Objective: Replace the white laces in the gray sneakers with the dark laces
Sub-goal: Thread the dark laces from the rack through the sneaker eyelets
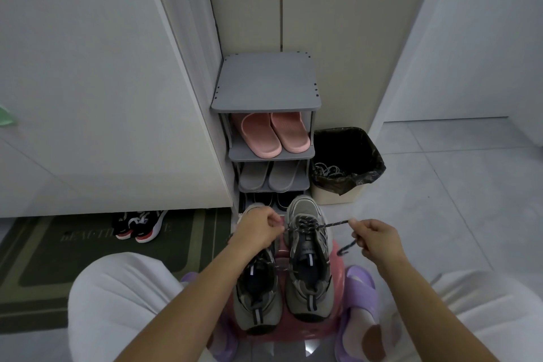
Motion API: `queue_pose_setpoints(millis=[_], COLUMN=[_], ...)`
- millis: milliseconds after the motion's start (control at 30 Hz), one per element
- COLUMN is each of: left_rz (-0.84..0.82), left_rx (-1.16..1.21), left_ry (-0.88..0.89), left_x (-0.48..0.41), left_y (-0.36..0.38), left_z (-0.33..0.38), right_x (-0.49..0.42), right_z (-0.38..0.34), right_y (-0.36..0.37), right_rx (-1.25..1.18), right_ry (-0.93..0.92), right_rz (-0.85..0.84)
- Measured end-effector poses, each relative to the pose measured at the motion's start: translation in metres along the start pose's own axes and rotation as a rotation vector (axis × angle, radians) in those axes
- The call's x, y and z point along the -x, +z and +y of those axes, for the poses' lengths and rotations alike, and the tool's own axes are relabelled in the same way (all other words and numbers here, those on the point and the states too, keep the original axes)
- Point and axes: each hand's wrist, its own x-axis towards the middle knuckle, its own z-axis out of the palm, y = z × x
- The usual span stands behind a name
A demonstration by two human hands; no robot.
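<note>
I see a round pink plastic stool [338, 288] with two gray cloth sneakers [308, 273] side by side on it. The left hand [258, 228] and right hand [377, 239] each pinch the dark speckled lace [335, 225], pulled tight across the right shoe.

Gray shoe rack [266, 82] stands against pale cabinet doors [338, 23]; lined bin [332, 196] just beside it; green mat [44, 258] on tiled floor [440, 200].
</note>
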Motion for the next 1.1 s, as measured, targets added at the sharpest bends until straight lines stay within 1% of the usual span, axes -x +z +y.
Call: queue_pose_setpoints(millis=[67, 167, 233, 300, 367, 433, 500, 567, 633, 700, 800, 900, 1000, 1033, 1100], left_rz=[-0.001, -0.168, -0.217, -0.19, -0.19, -0.235, -0.301, -0.342, -0.334, -0.324, -0.316, -0.264, -0.192, -0.17, -0.14], left_rx=[0.034, 0.094, 0.088, 0.086, 0.146, 0.259, 0.324, 0.347, 0.351, 0.322, 0.223, 0.108, 0.017, -0.005, -0.023], left_ry=[0.09, 0.233, 0.286, 0.267, 0.175, 0.127, 0.128, 0.12, 0.104, 0.082, 0.081, 0.086, 0.097, 0.099, 0.094], left_x=[0.003, 0.01, 0.014, 0.012, 0.01, 0.011, 0.009, 0.01, 0.009, 0.007, 0.006, 0.004, 0.002, 0.002, 0.002], left_y=[0.007, 0.021, 0.03, 0.034, 0.034, 0.032, 0.035, 0.038, 0.039, 0.035, 0.024, 0.019, 0.019, 0.02, 0.022], left_z=[0.013, 0.037, 0.047, 0.051, 0.05, 0.05, 0.05, 0.054, 0.054, 0.05, 0.041, 0.033, 0.033, 0.035, 0.038], right_x=[0.002, 0.003, 0.004, 0.002, 0.0, 0.0, 0.001, 0.0, -0.002, -0.004, -0.006, -0.009, -0.011, -0.008, -0.002], right_z=[-0.009, -0.02, -0.026, -0.029, -0.031, -0.032, -0.032, -0.032, -0.032, -0.03, -0.026, -0.022, -0.015, -0.014, -0.012], right_y=[0.009, 0.023, 0.028, 0.028, 0.025, 0.023, 0.024, 0.027, 0.026, 0.021, 0.011, 0.005, 0.008, 0.011, 0.018], right_rx=[-0.109, -0.215, -0.276, -0.312, -0.342, -0.369, -0.407, -0.439, -0.422, -0.332, -0.116, 0.117, 0.591, 0.667, 0.7], right_ry=[0.029, 0.061, 0.074, 0.079, 0.095, 0.129, 0.159, 0.175, 0.162, 0.109, 0.004, -0.101, -0.34, -0.437, -0.628], right_rz=[-0.044, -0.122, -0.151, -0.147, -0.148, -0.164, -0.185, -0.193, -0.173, -0.13, -0.078, -0.038, 0.065, 0.074, 0.009])
